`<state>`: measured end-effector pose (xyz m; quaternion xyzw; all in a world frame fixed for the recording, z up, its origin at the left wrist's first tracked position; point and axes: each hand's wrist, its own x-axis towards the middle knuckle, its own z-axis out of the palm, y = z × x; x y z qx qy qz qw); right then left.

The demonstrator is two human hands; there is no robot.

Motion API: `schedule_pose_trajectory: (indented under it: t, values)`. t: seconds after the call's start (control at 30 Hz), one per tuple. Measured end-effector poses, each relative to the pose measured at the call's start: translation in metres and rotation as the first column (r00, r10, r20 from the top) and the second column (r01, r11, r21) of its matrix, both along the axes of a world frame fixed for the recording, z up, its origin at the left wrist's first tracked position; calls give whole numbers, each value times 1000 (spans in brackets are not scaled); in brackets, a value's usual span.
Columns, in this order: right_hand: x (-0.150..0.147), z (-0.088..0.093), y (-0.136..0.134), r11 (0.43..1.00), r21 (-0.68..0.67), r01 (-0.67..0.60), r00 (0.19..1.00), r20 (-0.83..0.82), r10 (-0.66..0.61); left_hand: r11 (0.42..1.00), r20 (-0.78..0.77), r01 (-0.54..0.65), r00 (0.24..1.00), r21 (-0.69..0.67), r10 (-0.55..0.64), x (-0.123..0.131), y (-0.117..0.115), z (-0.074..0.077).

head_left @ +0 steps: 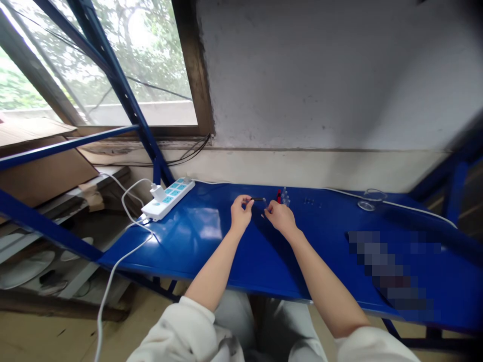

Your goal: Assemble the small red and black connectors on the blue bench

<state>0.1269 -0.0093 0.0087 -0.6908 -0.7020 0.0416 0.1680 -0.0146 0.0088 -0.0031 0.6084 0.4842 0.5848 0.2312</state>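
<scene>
A person works at a blue metal table (211, 246) below a window, a white power strip (170, 197) lying well off to the left. The left hand (241, 211) pinches a thin dark stick (258, 199) just above the table. The right hand (278, 216) is curled close beside its free end, but whether those fingertips grip anything cannot be made out. A red piece (279, 195) and small clear pieces (286, 197) lie just behind. Work this fine likely calls for a firm pinch, with the hands held low over the table.
</scene>
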Motion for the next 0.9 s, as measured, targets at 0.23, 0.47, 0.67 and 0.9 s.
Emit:
schedule_pose_trajectory:
  t: [0.23,0.47,0.67,0.9]
  values:
    - [3,0,-2,1000,11,-2,1000,-4,2,999,-10,17,1000,32,-16,0,-1,-1]
    - [4,-2,-2,1000,13,-9,1000,-23,9,997,-29,41,999,68,-39,1,1,-5]
    - [3,-1,-4,999,38,-38,999,-2,38,990,-96,34,995,134,-21,-1,-1,-2]
    - [2,-2,-6,996,80,-39,999,-11,40,955,-353,200,929,219,-114,2,-17,6]
